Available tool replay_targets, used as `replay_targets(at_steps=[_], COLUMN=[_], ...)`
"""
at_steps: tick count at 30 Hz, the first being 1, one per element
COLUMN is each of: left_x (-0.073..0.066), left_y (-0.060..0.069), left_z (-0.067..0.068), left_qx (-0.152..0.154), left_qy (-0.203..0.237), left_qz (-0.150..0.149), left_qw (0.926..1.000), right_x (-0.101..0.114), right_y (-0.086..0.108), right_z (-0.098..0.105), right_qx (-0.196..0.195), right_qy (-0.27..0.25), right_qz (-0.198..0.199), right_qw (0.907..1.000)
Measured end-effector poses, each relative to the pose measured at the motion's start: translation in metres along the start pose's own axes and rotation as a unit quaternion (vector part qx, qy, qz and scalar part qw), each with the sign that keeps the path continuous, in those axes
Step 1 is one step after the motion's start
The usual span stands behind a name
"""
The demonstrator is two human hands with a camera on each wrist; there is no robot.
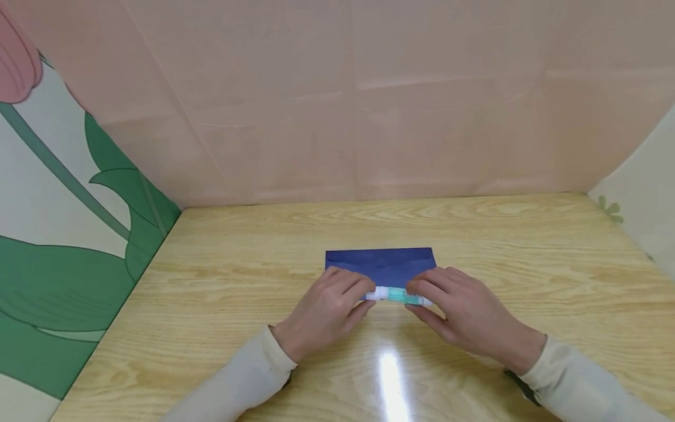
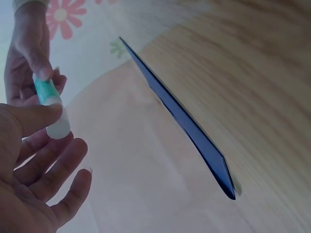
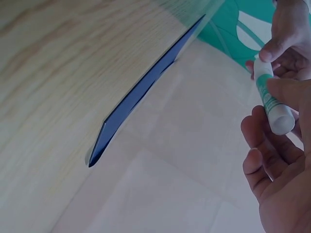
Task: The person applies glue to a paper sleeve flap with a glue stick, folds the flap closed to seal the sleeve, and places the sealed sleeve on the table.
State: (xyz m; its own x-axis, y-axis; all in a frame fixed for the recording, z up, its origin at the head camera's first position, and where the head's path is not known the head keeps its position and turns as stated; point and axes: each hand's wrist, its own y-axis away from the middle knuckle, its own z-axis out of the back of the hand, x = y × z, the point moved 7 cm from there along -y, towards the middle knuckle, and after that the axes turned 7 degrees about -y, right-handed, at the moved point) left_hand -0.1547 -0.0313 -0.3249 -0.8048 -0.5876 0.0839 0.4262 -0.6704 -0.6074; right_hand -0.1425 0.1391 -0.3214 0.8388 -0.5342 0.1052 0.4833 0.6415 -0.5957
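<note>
A glue stick (image 1: 396,295), white with a teal band, lies level between both hands above the table. My left hand (image 1: 328,306) pinches its white left end, probably the cap, between thumb and fingers. At the other end, my right hand (image 1: 469,313) grips the tube where the teal label meets the white base. In the right wrist view the round end of the glue stick (image 3: 280,119) faces the camera. Just beyond the hands, a dark blue envelope (image 1: 385,262) rests on the table with its flap edge at the far side. The hands and glue stick partly cover its near edge.
The wood-grain table (image 1: 237,252) extends around the envelope. A pink covering (image 1: 348,129) rises behind its far edge. A wall with painted green leaves (image 1: 58,281) borders the left side, and a pale wall (image 1: 645,199) stands at the right.
</note>
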Motion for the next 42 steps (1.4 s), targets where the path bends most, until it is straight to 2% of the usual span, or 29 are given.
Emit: replay_targets(at_steps=[5,12,14,22,30,36,42], left_x=[-0.001,-0.008,-0.009,-0.012,-0.014,-0.015,-0.007], left_y=[0.000,0.001,0.001,0.001,0.001,-0.001,-0.001], left_z=[0.002,0.007,0.009,0.014,0.014,0.014,0.008], left_qx=[-0.010,-0.046,-0.053,-0.080,-0.087,-0.082,-0.037], left_qy=[0.001,-0.003,-0.001,0.025,0.039,0.034,0.033], left_qz=[-0.012,-0.081,-0.092,-0.108,-0.120,-0.115,-0.057], left_qw=[0.9999,0.9957,0.9943,0.9906,0.9882,0.9893,0.9972], right_x=[0.000,0.002,0.002,0.002,0.002,0.004,0.005], right_y=[0.000,-0.001,-0.001,-0.001,0.000,-0.001,-0.003], right_z=[0.000,0.000,0.000,0.001,0.000,0.003,0.005], right_qx=[0.003,-0.004,-0.008,-0.018,-0.014,-0.028,-0.042], right_qy=[-0.005,-0.012,-0.014,-0.020,-0.025,-0.023,-0.019], right_qz=[-0.003,0.010,0.015,0.018,0.016,0.027,0.033], right_qw=[1.0000,0.9999,0.9998,0.9995,0.9995,0.9990,0.9984])
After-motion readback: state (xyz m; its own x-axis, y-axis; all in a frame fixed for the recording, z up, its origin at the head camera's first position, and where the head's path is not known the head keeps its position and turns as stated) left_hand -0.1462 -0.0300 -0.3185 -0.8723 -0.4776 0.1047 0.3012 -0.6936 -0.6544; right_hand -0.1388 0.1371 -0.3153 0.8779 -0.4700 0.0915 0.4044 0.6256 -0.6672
